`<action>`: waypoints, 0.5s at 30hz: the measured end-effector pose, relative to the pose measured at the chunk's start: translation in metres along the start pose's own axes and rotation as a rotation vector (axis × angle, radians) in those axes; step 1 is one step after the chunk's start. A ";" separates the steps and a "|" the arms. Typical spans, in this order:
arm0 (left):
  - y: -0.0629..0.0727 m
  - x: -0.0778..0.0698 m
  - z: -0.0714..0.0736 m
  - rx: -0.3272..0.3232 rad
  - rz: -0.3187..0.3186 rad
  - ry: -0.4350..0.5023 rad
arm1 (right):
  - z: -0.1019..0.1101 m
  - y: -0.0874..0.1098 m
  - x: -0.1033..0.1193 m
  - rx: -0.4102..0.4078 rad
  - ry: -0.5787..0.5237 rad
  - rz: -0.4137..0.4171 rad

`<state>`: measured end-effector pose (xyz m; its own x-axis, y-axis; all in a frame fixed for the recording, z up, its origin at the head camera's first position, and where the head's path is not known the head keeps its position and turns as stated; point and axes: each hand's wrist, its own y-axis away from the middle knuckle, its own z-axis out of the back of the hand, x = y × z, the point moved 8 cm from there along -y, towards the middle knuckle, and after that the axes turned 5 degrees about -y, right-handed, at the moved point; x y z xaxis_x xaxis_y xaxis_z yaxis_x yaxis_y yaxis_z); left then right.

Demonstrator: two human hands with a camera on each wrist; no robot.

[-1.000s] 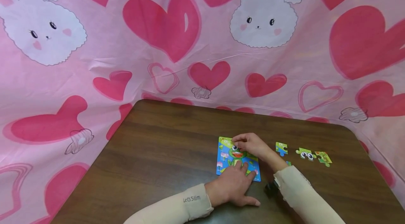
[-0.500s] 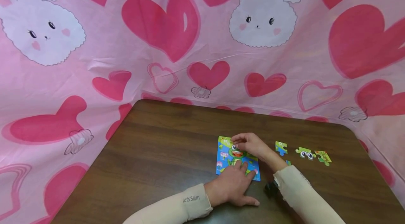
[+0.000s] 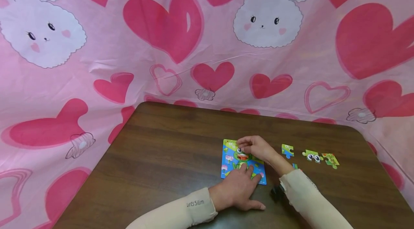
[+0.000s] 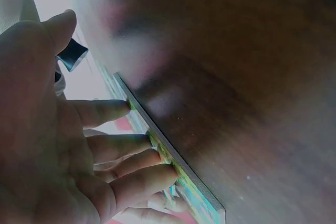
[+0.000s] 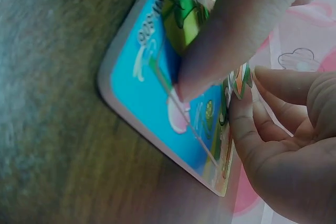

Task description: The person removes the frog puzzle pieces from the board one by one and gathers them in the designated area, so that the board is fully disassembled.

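Observation:
A frog jigsaw puzzle (image 3: 228,167) in a flat tray lies on the brown table. My left hand (image 3: 238,188) rests on its near part, fingers spread and fairly straight, thumb out to the side. The left wrist view shows those fingertips pressing on the puzzle face, close to the tray's edge (image 4: 173,153). Over the far part of the picture is my right hand (image 3: 258,148). Its thumb and index finger pinch a small puzzle piece (image 5: 241,81) with orange and green on it, seen edge-on in the right wrist view. The spot beneath these fingers is partly hidden in the head view.
Right of the puzzle lie a green-and-blue loose piece (image 3: 287,151), a piece with two eyes (image 3: 312,157) and a flowered corner piece (image 3: 330,160). Another piece (image 3: 294,166) peeks out by the right sleeve. Pink heart-print cloth (image 3: 213,78) hangs behind the table (image 3: 168,150).

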<state>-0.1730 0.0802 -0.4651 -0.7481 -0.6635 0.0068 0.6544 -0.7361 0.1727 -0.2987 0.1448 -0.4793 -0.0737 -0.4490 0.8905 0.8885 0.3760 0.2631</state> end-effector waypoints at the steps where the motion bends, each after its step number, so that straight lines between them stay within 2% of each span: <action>1: 0.000 0.000 0.000 -0.002 -0.001 0.000 | 0.000 0.000 0.000 -0.002 -0.001 0.000; 8: 0.000 0.000 0.000 0.004 0.001 0.006 | -0.001 0.002 -0.001 0.027 -0.003 0.006; 15: -0.001 0.000 -0.001 0.009 0.001 0.007 | -0.005 0.003 0.006 0.100 -0.012 0.088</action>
<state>-0.1739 0.0807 -0.4665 -0.7466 -0.6652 0.0004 0.6542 -0.7342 0.1817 -0.2943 0.1392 -0.4754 -0.0036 -0.4014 0.9159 0.8422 0.4927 0.2192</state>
